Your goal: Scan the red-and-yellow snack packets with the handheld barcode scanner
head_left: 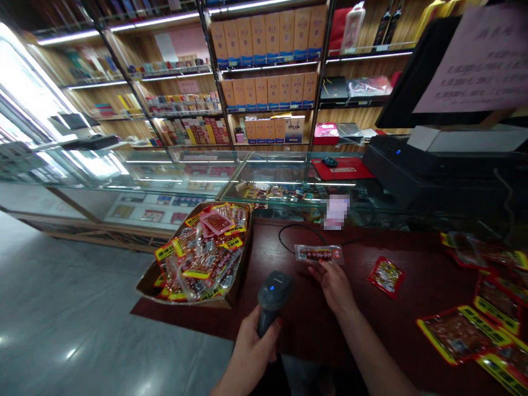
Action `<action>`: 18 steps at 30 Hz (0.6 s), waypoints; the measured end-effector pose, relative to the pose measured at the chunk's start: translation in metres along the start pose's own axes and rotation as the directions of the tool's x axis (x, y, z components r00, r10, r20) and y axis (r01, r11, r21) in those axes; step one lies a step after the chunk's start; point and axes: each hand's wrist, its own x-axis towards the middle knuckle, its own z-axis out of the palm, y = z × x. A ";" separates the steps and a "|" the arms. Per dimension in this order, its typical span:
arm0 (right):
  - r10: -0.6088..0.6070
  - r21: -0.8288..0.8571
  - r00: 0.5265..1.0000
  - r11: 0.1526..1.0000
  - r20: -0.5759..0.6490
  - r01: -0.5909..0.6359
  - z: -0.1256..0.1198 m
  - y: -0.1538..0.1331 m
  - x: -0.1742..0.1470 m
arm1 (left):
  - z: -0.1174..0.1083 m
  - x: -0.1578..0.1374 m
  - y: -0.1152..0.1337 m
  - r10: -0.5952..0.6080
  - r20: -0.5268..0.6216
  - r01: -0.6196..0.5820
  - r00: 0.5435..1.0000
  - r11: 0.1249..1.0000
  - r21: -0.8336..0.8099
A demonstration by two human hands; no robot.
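Observation:
My left hand (pixel 252 346) grips a dark grey barcode scanner (pixel 273 292) with a blue light on top, held over the dark red counter (pixel 289 308). My right hand (pixel 333 283) holds the near edge of a long clear snack packet with a red label (pixel 318 253), lying flat on the counter just ahead of the scanner. A black cable (pixel 289 234) loops on the counter behind the packet.
A cardboard box (pixel 231 294) full of red-and-yellow snack packets sits at the counter's left end. A small red packet (pixel 386 276) and several larger packets (pixel 462 333) lie to the right. A black register (pixel 433 170) stands at the back right, glass showcases and shelves beyond.

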 end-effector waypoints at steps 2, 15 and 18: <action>0.034 -0.067 0.996 0.997 0.088 -0.029 0.024 -0.003 -0.002 | -0.009 -0.004 -0.004 -0.037 -0.058 0.035 0.998 0.999 -0.027; 0.174 -0.386 0.793 0.919 0.584 0.082 0.214 0.048 0.015 | -0.037 -0.018 -0.018 -0.024 -0.244 -0.004 0.969 0.993 -0.115; 0.103 -0.406 0.828 0.900 0.551 0.158 0.195 0.048 0.010 | -0.036 -0.021 -0.021 -0.028 -0.262 0.000 0.965 0.995 -0.105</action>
